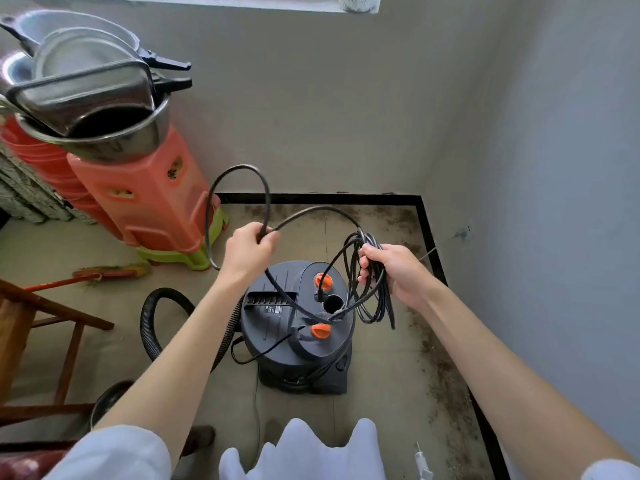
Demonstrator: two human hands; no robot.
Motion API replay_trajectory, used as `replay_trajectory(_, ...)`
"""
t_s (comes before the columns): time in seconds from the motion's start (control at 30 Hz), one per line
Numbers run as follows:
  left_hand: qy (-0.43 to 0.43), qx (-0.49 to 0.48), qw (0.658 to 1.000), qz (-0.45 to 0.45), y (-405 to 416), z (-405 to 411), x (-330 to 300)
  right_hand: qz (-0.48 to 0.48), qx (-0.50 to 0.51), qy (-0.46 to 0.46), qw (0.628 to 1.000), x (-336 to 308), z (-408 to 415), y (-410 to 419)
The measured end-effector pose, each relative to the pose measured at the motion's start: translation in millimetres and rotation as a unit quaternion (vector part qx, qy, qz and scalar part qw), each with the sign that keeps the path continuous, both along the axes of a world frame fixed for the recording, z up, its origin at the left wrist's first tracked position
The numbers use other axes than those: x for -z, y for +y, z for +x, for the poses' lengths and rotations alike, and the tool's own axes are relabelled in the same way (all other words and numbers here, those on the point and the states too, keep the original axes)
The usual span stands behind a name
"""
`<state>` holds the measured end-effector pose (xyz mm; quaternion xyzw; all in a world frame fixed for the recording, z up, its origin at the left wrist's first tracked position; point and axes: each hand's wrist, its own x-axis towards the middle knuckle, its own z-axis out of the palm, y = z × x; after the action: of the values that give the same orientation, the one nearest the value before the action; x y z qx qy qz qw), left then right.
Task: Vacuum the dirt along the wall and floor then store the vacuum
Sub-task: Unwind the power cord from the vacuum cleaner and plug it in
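The dark vacuum is stood on the tiled floor near the room's corner, its ribbed hose curved to its left. Its black cord is gripped by the left hand, while gathered loops are clasped in the right hand. Dirt is scattered along the wall. Orange stools topped with metal pans are stacked behind.

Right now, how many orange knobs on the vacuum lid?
2. One orange knob at the far side of the vacuum lid, the other nearer the camera, a round port between them. Coiled cord crosses the lid; more may be hidden.
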<state>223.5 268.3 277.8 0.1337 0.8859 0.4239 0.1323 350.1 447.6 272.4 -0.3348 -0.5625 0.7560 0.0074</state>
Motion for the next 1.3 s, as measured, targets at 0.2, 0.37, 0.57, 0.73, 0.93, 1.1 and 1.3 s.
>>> replay_trajectory(0.2, -0.069, -0.008, 0.992, 0.103, -17, 4, 1, -0.06, 0.028, 0.0, 0.998, 2, -8, -3)
replay_trajectory(0.37, -0.035, 0.178, 0.978, 0.102, -2, 29, -19, -0.202, 0.031, -0.003, 0.979, 7, -25, -14)
replay_trajectory(0.57, 0.011, 0.271, 0.962, -0.026, -5, 45, -11, -0.235, 0.121, 0.011, 0.964, 2, -45, -19)
replay_trajectory(0.73, -0.039, 0.191, 0.954, -0.226, -32, 27, -6, -0.146, 0.104, 0.001, 0.984, 15, -46, -24)
replay_trajectory(0.93, -0.083, 0.123, 0.988, -0.043, -29, 17, -39, 0.045, 0.004, 0.024, 0.999, 21, -38, -41)
replay_trajectory(1.1, -0.316, 0.059, 0.942, 0.094, 13, -17, -16, 0.125, -0.103, 0.072, 0.984, 23, -29, -49)
replay_trajectory(1.3, -0.522, -0.102, 0.757, 0.38, 26, -29, -7, 0.139, -0.137, 0.077, 0.978, 13, -34, -47)
